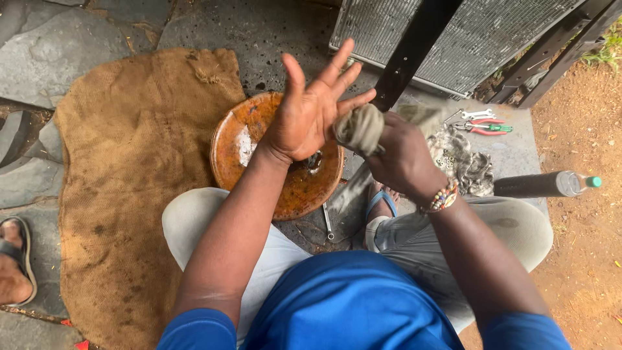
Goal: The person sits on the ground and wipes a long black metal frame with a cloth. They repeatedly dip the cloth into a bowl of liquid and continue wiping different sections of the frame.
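Observation:
My left hand (310,110) is held up with the palm showing and the fingers spread, holding nothing. My right hand (403,155) is closed around a bunched grey-brown rag (360,128), pressed against the left palm and fingers. A beaded bracelet (442,197) is on the right wrist. Below the hands sits a round rusty orange basin (245,144) with a little liquid and a small dark part in it, partly hidden by the left hand.
A burlap sack (129,168) lies on the stone paving at left. A radiator (466,39) leans behind black metal bars. Pliers and wrenches (486,123), a grey rag heap (463,162), a capped dark bottle (551,184), a spanner (327,223). Someone's sandalled foot (14,259) at left edge.

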